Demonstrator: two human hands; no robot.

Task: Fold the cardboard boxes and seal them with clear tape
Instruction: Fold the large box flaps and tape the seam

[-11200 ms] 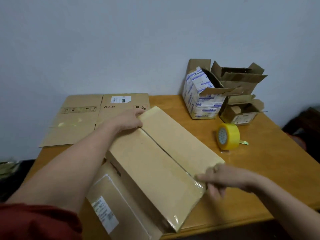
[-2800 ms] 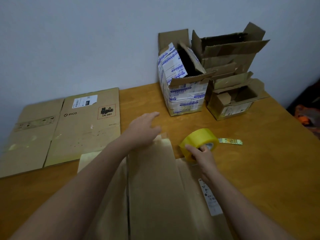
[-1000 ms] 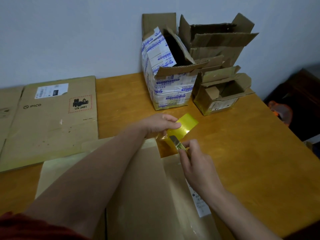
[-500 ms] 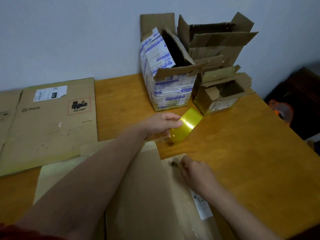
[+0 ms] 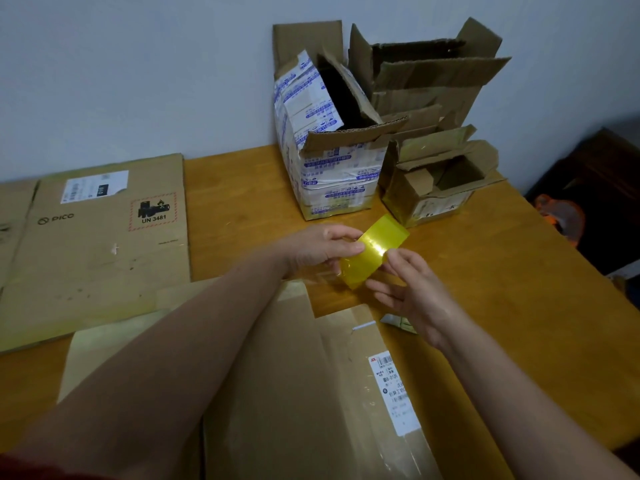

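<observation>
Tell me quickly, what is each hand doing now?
Left hand: holds the tape roll.
Right hand: touches the roll; whether it pinches cannot be told.
</observation>
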